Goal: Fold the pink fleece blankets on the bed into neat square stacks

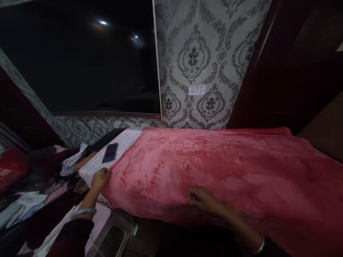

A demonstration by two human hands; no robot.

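Observation:
A plush pink-red blanket (pixel 214 167) lies spread over a raised flat surface and hangs over its near edge. My left hand (pixel 100 177) grips the blanket's left corner, fingers curled round the edge where it meets a striped cloth (pixel 122 144). My right hand (pixel 202 198) presses on the blanket's front edge with the fingers bent into the fabric. A dark phone (pixel 110 152) lies on the striped cloth just beyond my left hand. Each wrist wears a silver bangle.
A large dark TV screen (pixel 80 57) hangs on the patterned wallpaper (pixel 198 60), which bears a small label reading 277 (pixel 197 90). A heap of mixed clothes (pixel 40 192) lies at the left. A pale plastic stool (pixel 115 232) stands below. Dark wooden furniture (pixel 294 64) rises at the right.

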